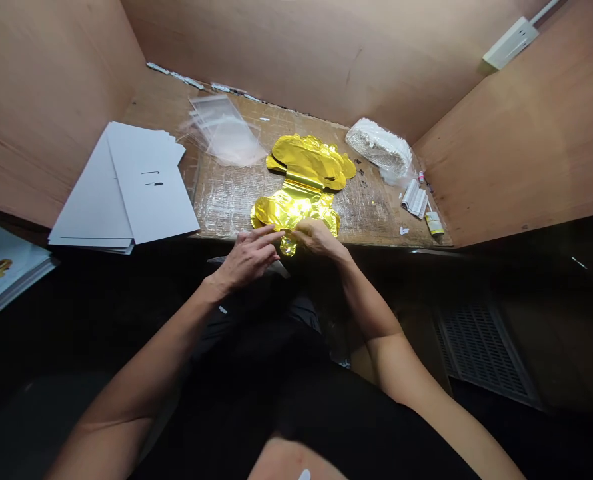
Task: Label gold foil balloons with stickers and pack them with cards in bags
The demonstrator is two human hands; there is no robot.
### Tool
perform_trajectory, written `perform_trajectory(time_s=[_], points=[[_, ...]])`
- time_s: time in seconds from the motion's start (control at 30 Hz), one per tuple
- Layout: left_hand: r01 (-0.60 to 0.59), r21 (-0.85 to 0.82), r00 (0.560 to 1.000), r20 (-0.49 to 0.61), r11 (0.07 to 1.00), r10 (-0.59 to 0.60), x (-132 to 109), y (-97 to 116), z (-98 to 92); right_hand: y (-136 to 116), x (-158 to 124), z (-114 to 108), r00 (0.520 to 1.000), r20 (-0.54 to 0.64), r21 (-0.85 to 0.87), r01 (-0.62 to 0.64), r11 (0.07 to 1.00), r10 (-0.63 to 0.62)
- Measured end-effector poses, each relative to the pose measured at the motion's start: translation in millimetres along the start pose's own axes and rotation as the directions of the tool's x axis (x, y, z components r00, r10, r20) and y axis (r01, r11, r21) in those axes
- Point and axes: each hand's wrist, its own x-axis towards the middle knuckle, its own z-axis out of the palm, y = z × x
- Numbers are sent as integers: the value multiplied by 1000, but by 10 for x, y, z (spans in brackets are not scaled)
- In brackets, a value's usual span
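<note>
A flat gold foil balloon (296,203) with rounded lobes lies at the table's front edge, one narrow foil end hanging past it. My right hand (315,235) is closed on the foil near that narrow end, thumb and fingers pressed together. From the left, my left hand (251,253) reaches to the same spot. Its fingers are stretched out and slightly apart, fingertips against the foil; the thumb is hidden. Just behind, more gold foil pieces (309,157) lie in a layered pile, overlapping the near one.
White card sheets (149,180) are stacked at left, near clear plastic sleeves (229,133). A plastic-wrapped white bundle (380,148) sits back right, beside a folded printed paper (415,199) and a small yellow-white roll (434,223). Wooden panels (286,53) enclose the table.
</note>
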Motion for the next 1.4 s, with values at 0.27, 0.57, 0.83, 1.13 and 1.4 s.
perform_trajectory(time_s=[0.27, 0.57, 0.83, 1.13, 1.4], points=[[1, -120, 996, 94, 993, 11, 70, 60, 180, 475, 258, -842, 959, -129, 81, -242, 967, 251], [361, -688, 770, -161, 629, -617, 87, -41, -371, 274, -167, -745, 961, -218, 368, -80, 926, 169], [368, -674, 725, -224, 641, -651, 147, -12, -542, -307, -465, -72, 924, -375, 412, 242, 879, -78], [388, -760, 669, -156, 521, -726, 129, -20, -513, -229, -393, -43, 809, -382, -259, 370, 892, -447], [420, -776, 637, -117, 471, -762, 62, -82, -489, -201, -383, 167, 792, -367, -282, 405, 870, -488]])
